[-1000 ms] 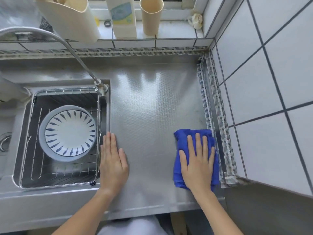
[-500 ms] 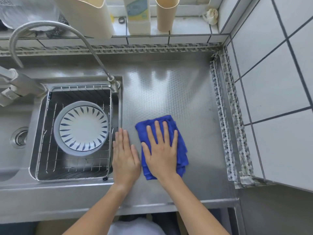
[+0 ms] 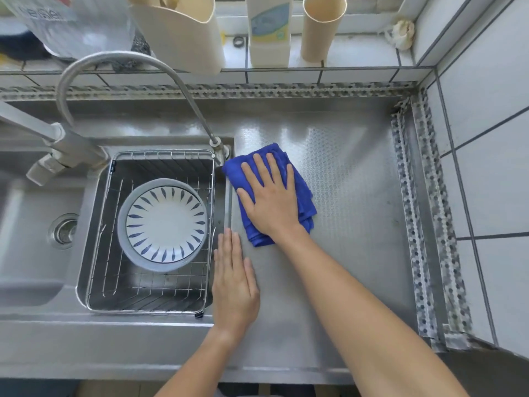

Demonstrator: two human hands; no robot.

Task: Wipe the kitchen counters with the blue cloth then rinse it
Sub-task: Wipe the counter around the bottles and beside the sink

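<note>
Pressing flat on the blue cloth, the right hand has its fingers straight and slightly fanned, palm down, nothing curled round the fabric. The cloth sits folded on the steel counter, its left edge right at the lip of the sink and just beside the foot of the faucet. The left hand lies flat on the counter too, fingers pressed together, near the cloth but not touching it, right beside the wire basket that holds a patterned plate.

How will the cloth handle? It looks soft, light and limp, several folded layers thick, so it should slide under a flat palm and bunch if pushed edge-first. On embossed steel it probably drags a little. For the rinse, gathering it from the free right-hand edge, where the layers show, looks like the easy hold.

Now the blind spots. Most of the cloth's middle is under the palm, so I cannot tell how it is folded there. Whether it is wet or dry, no telling. The faucet's outlet end at the left is soft with blur. The containers on the sill are cut off at the top.
</note>
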